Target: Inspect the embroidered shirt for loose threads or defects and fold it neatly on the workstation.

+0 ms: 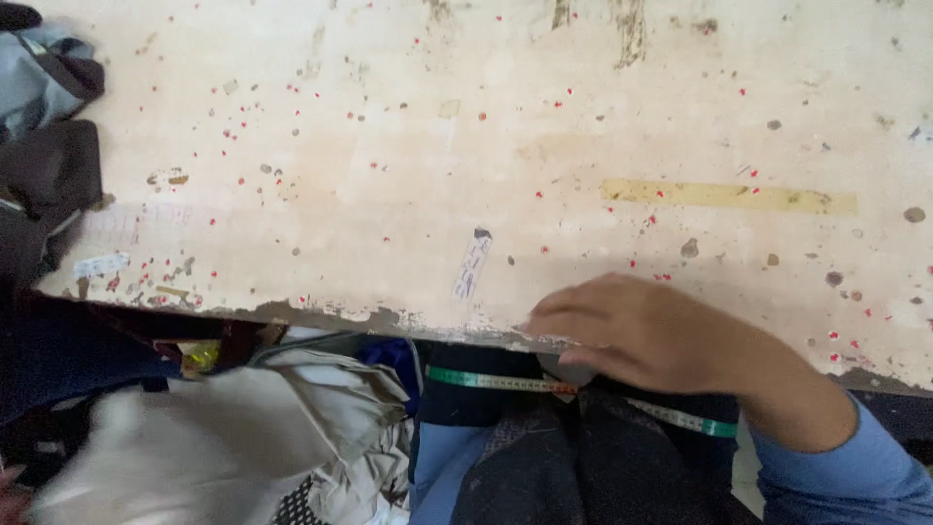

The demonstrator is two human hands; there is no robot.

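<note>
My right hand [637,331] lies palm down on the near edge of the worn cream worktable speckled with red dots [466,146], fingers loosely together and curled over the rim; whether it grips anything I cannot tell. Just under the fingers runs a green and white measuring tape [486,380], draped across dark clothing [583,457]. Well off to the left of that hand sits a heap of pale cream cloth [224,437]. My left hand is out of view.
</note>
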